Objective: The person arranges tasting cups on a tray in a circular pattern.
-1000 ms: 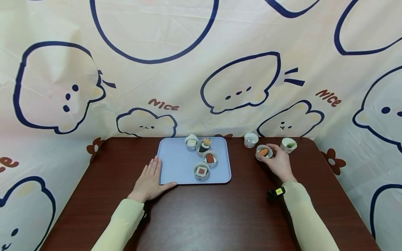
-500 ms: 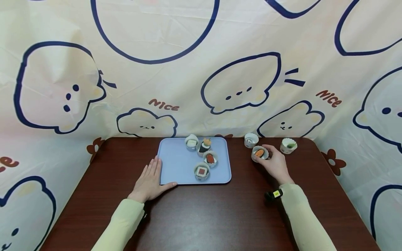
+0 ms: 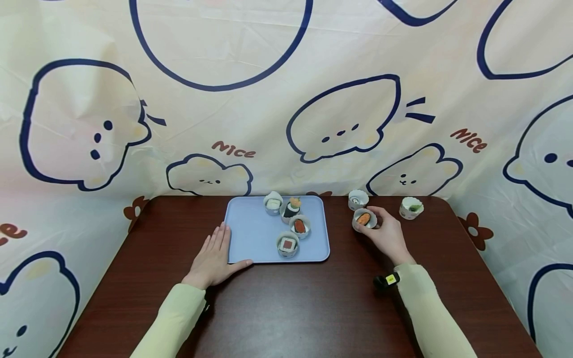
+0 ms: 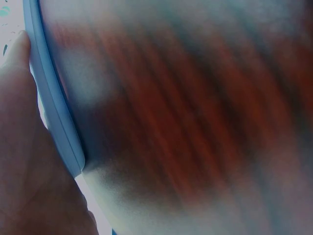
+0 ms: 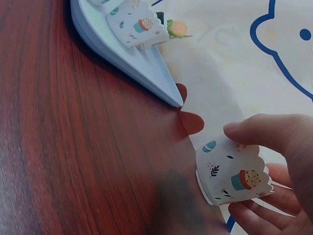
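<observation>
In the head view my right hand (image 3: 387, 237) pinches a white paper baking cup (image 5: 230, 171) with an orange-topped sushi piece (image 3: 363, 219) inside, right of the blue tray (image 3: 248, 233). Thumb and fingers sit on opposite sides of the cup; its printed wall shows in the right wrist view. My left hand (image 3: 211, 259) lies with straight fingers along the tray's left edge, its thumb at the near-left corner. On the tray, several paper cups stand in a loose line, among them one with a red-topped piece (image 3: 299, 225) and one with a square roll (image 3: 287, 244).
Behind the held cup stands another paper cup (image 3: 357, 200), and a cup with a green filling (image 3: 411, 208) is to its right. A patterned cloth (image 3: 268, 124) hangs behind the dark wooden table (image 3: 309, 308).
My right hand has moved left a short way with the paper cup, bringing it nearer the tray. The left hand and the tray have stayed where they were.
</observation>
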The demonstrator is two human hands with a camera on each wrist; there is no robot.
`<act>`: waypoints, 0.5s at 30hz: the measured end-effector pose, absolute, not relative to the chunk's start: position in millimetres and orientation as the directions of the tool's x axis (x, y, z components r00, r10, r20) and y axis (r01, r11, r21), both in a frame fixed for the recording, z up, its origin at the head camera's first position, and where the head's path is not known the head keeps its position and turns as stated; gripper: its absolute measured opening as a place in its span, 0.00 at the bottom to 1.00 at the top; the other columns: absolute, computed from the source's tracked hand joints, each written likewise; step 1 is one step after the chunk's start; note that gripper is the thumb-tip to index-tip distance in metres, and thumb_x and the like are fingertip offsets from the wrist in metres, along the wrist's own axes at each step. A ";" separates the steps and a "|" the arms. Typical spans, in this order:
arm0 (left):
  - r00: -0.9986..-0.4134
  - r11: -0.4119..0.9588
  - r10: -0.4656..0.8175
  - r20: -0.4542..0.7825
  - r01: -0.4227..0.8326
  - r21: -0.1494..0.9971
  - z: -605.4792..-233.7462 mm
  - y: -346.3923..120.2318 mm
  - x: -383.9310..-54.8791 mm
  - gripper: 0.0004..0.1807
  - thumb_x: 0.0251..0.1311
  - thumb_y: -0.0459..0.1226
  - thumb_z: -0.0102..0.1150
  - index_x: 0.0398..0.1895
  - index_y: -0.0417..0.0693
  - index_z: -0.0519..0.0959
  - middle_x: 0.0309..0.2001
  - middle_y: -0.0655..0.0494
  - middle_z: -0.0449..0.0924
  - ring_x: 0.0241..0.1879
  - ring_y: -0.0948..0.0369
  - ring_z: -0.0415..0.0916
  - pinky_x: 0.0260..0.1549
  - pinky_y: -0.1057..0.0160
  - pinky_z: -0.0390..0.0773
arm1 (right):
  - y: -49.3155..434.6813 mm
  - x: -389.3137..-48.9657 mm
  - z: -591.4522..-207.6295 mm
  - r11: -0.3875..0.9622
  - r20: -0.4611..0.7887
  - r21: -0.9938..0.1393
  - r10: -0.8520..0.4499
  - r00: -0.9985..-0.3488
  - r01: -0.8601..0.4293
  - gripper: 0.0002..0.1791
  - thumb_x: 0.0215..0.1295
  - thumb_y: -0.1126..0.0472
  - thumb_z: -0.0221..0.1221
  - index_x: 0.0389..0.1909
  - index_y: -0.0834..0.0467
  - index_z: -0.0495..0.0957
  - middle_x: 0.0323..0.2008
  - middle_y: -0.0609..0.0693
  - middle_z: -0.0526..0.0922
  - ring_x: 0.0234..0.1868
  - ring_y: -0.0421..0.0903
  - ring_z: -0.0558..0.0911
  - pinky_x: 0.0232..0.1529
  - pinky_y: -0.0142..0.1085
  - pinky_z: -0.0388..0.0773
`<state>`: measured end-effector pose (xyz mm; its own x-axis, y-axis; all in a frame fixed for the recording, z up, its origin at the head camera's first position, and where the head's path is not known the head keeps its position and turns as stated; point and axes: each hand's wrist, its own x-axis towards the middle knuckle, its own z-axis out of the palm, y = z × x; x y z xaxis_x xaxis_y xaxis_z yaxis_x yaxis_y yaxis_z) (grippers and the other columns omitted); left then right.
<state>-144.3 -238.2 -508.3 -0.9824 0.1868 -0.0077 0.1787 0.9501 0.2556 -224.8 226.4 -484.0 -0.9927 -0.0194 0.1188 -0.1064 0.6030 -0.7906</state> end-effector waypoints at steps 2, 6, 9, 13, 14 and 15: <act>-0.982 0.948 0.188 -0.001 0.182 0.261 -509.0 -238.0 -144.1 0.66 0.56 0.73 0.56 0.78 0.28 0.49 0.79 0.33 0.42 0.77 0.39 0.43 0.73 0.41 0.45 | 225.0 -224.5 -483.9 0.599 0.121 -0.793 -0.026 -0.992 -0.112 0.36 0.61 0.53 0.73 0.67 0.61 0.72 0.59 0.62 0.78 0.51 0.56 0.81 0.50 0.51 0.80; -0.983 0.948 0.185 -0.003 0.178 0.264 -508.9 -237.9 -144.0 0.66 0.56 0.73 0.57 0.78 0.28 0.50 0.79 0.33 0.43 0.77 0.39 0.43 0.73 0.41 0.46 | 222.3 -224.1 -484.1 0.587 0.119 -0.801 -0.039 -0.992 -0.119 0.36 0.61 0.54 0.73 0.67 0.60 0.72 0.58 0.61 0.78 0.53 0.55 0.80 0.51 0.51 0.80; -0.983 0.949 0.184 -0.009 0.175 0.260 -508.3 -238.1 -144.3 0.66 0.57 0.73 0.56 0.78 0.28 0.49 0.79 0.33 0.42 0.77 0.39 0.43 0.73 0.41 0.45 | 219.5 -223.6 -483.7 0.581 0.113 -0.805 -0.048 -0.992 -0.120 0.36 0.61 0.54 0.74 0.67 0.60 0.72 0.58 0.60 0.78 0.54 0.55 0.79 0.52 0.51 0.80; -0.983 0.954 0.182 -0.020 0.172 0.247 -506.1 -237.7 -144.1 0.66 0.57 0.73 0.55 0.78 0.29 0.49 0.79 0.34 0.42 0.78 0.40 0.42 0.73 0.41 0.45 | 215.1 -222.3 -482.2 0.584 0.112 -0.802 -0.055 -0.992 -0.123 0.37 0.60 0.53 0.74 0.67 0.60 0.72 0.59 0.60 0.78 0.54 0.55 0.79 0.52 0.52 0.80; -0.983 0.954 0.183 -0.022 0.172 0.244 -505.9 -237.7 -144.2 0.66 0.57 0.74 0.55 0.78 0.29 0.49 0.79 0.34 0.41 0.78 0.40 0.42 0.73 0.41 0.45 | 214.0 -222.0 -481.9 0.583 0.114 -0.803 -0.058 -0.992 -0.126 0.37 0.60 0.53 0.74 0.67 0.60 0.72 0.59 0.60 0.78 0.54 0.55 0.79 0.52 0.52 0.80; -0.983 0.955 0.183 -0.023 0.172 0.240 -506.0 -237.9 -144.3 0.66 0.57 0.74 0.54 0.78 0.29 0.49 0.79 0.34 0.41 0.78 0.40 0.42 0.73 0.41 0.45 | 212.8 -221.8 -481.6 0.583 0.116 -0.802 -0.060 -0.991 -0.130 0.37 0.60 0.53 0.74 0.68 0.60 0.72 0.59 0.60 0.78 0.54 0.55 0.79 0.52 0.52 0.80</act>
<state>-144.3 -237.9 -506.0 -0.9829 0.1828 -0.0229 0.1721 0.9554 0.2401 -221.8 212.8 -481.6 -0.9914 -0.0604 0.1163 -0.1296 0.5830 -0.8021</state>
